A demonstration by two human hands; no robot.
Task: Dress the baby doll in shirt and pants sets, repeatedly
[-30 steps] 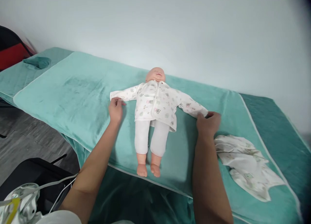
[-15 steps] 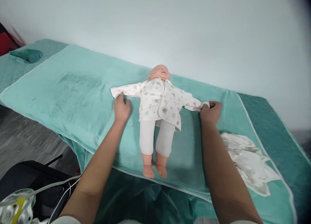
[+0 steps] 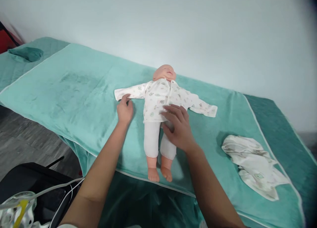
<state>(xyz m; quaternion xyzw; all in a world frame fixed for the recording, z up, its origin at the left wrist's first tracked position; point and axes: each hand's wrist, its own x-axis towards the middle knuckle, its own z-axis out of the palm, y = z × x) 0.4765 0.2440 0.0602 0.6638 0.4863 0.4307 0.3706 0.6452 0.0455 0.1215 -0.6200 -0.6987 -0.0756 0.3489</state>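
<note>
A baby doll [image 3: 164, 72] lies on its back on the green bed cover [image 3: 81, 86], head toward the wall, arms spread and bare feet at the near edge. It wears a white long-sleeved shirt [image 3: 155, 97] with small printed figures, and its legs are white. My left hand [image 3: 124, 110] is beside the sleeve on the left, fingertips at its lower edge, fingers apart. Over the shirt's lower front and the doll's thigh is my right hand [image 3: 179, 127], open with fingers spread, hiding part of the hem. Whether it touches the cloth I cannot tell.
A crumpled white printed garment [image 3: 255, 165] lies on the cover at the right. A pale wall [image 3: 158, 26] runs behind the bed. Low at the left are a black object [image 3: 27, 177], white cables [image 3: 56, 188] and a clear item with a yellow band [image 3: 21, 210].
My right hand has let go of the cuff on the right and moved left over the doll's lower front. That sleeve now lies flat. My left hand has stayed by its sleeve.
</note>
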